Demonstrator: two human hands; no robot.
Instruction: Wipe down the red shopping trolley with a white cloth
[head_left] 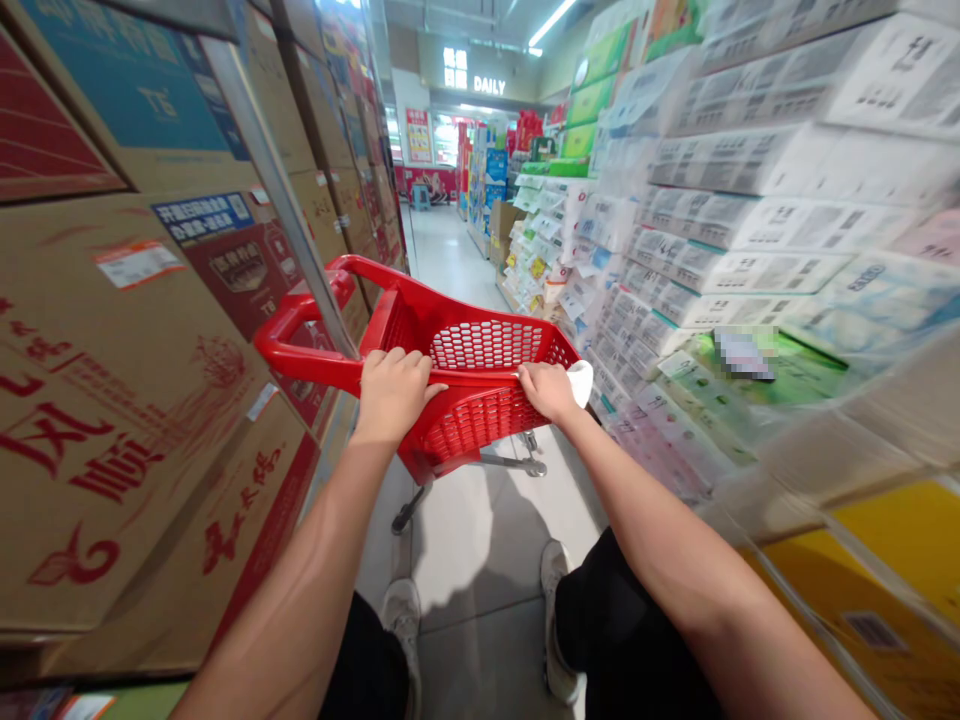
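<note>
Cart point(457, 400), red plastic, latticed walls point(480, 425), left grip point(394, 390) and right grip point(551, 392) holding smooth rim point(480, 377)

The left hand point(395, 392) and right hand point(551, 388) grip the near side rim of a red shopping cart point(491, 345), its handle point(300, 357) to the left. Cardboard boxes point(82, 330) stack up on the left, and wrapped packs point(780, 215) pile on the right. Far ahead are a blue stool point(421, 195) and a lit "DAILY" sign point(489, 86).
</note>
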